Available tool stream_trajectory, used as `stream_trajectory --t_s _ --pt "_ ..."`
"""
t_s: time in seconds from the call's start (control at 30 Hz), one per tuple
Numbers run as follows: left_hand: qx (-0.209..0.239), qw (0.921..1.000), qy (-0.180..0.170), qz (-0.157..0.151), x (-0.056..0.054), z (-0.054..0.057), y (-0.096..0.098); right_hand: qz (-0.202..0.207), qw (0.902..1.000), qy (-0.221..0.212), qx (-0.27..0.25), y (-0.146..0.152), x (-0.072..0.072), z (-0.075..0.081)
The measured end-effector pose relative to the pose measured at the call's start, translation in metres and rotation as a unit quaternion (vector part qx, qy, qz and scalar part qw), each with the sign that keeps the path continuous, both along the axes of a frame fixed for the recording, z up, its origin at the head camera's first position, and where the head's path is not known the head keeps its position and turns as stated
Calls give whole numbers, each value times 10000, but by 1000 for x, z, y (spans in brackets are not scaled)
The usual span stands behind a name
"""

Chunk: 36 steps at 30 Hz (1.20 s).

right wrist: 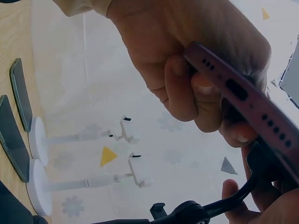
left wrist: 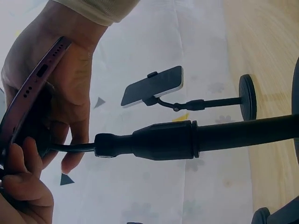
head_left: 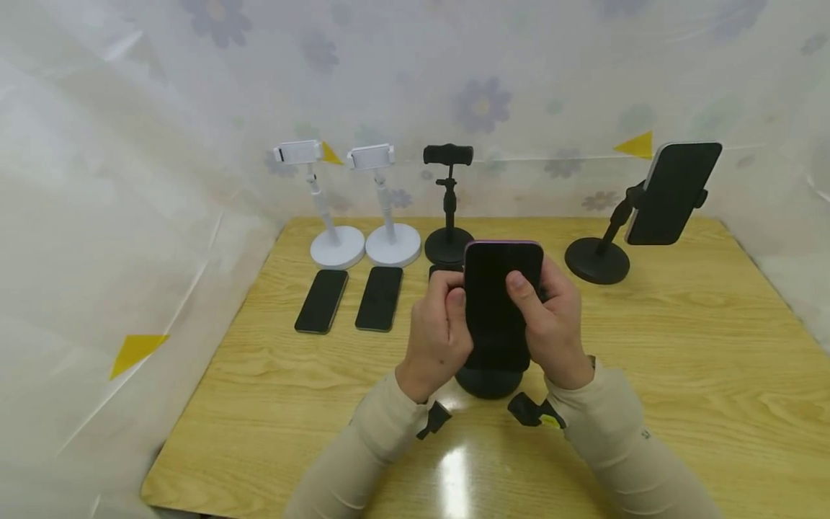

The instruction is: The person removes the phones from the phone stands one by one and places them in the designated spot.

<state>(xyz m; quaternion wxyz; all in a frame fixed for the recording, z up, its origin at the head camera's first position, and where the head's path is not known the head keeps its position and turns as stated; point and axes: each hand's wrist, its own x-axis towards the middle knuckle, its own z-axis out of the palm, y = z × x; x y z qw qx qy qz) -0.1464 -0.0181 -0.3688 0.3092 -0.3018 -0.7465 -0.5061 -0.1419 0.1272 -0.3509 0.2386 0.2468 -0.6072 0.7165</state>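
Note:
A dark phone [head_left: 496,317] with a purple edge stands upright at a black phone stand [head_left: 489,383], near the middle of the table. My right hand [head_left: 558,324] holds the phone's right side, thumb across the screen and fingers behind. On the left side, my left hand [head_left: 437,342] is curled beside the phone edge, seemingly around the stand's clamp, which is mostly hidden. The right wrist view shows the left fingers [right wrist: 205,88] bent behind the phone [right wrist: 252,102]. The stand's pole [left wrist: 163,140] runs down from behind the phone in the left wrist view.
Two white phone stands [head_left: 337,246] and a black stand [head_left: 449,245] line the back left. Dark phones [head_left: 322,301] lie in front of them, one partly hidden by my left hand. Back right, another black stand [head_left: 596,261] carries a phone [head_left: 674,193]. A flowered curtain [head_left: 551,72] hangs behind.

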Motion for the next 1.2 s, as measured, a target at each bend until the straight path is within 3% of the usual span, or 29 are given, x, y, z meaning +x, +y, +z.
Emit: stream_trajectory --t_s 0.5,0.83,1.2 --pt "379 9969 -421 -552 0 -4 2 207 9997 112 94 3 1 0" --pt "660 9913 -720 -883 0 -3 2 336 9992 -44 200 4 1 1" --pt "1025 9887 -717 -824 -1 -6 9 135 9993 53 331 5 2 1"
